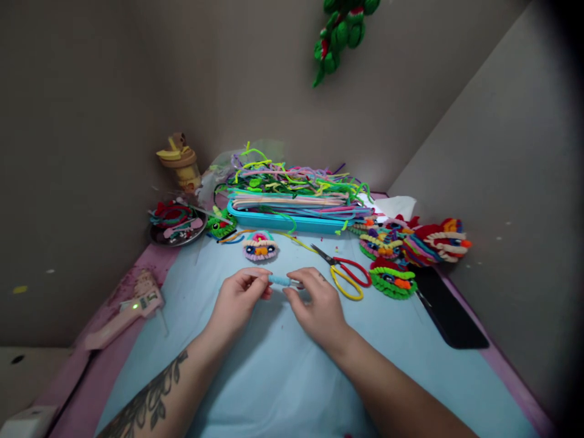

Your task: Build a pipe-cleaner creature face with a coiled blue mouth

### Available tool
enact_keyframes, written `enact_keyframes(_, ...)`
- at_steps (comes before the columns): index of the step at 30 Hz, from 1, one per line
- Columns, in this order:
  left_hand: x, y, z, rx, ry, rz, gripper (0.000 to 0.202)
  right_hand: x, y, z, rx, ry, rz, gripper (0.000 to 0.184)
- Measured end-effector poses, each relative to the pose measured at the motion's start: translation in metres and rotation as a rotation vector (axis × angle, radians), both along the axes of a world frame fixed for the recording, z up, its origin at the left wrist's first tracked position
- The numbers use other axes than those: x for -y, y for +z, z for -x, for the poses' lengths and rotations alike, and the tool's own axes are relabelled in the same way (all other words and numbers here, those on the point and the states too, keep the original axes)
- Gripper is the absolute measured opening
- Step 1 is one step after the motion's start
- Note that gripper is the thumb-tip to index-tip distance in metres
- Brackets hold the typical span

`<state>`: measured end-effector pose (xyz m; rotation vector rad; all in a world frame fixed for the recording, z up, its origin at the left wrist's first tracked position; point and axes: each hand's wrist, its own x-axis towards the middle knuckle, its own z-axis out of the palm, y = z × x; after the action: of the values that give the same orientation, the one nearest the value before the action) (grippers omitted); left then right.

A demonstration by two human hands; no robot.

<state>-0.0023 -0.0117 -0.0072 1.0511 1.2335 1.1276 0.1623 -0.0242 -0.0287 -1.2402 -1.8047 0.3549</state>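
Observation:
Between my two hands is a light blue, fuzzy pipe cleaner [279, 280], wound in a tight coil about a thin rod [295, 283] whose silvery end shows on the right. My left hand [241, 297] pinches the coil's left end. Closed around the rod's right end are the fingers of my right hand [319, 304]. Just beyond them lies a small pastel pipe-cleaner face [260, 246] with blue eyes and an orange beak. Scissors [342, 272] with one red and one yellow handle rest to the right of my hands.
Behind is a blue tray [287, 220] heaped with pipe cleaners. Several colourful pipe-cleaner birds [393, 280] and a black phone-like slab [451, 310] lie at right. On the left are a pink glue gun [132, 313] with a green light and a metal dish [177, 237] of bits.

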Motion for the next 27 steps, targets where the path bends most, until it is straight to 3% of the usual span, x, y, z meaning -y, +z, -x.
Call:
enact_keyframes(5, 0.000, 0.000, 0.002, -0.022, -0.031, -0.015, 0.024, -0.002, 0.000, -0.002, 0.010, 0.041, 0.044, 0.014)
enact_keyframes(11, 0.001, 0.002, 0.002, 0.055, -0.043, -0.006, 0.031, -0.002, 0.007, -0.001, -0.066, -0.021, 0.093, 0.014)
enact_keyframes(17, 0.001, 0.002, 0.002, 0.001, -0.022, 0.004, 0.019, -0.002, 0.009, 0.003, -0.186, -0.024, 0.168, 0.017)
enact_keyframes(27, -0.001, -0.007, 0.004, 0.082, -0.041, 0.066, 0.026, -0.004, 0.005, 0.003, -0.177, -0.065, 0.150, 0.011)
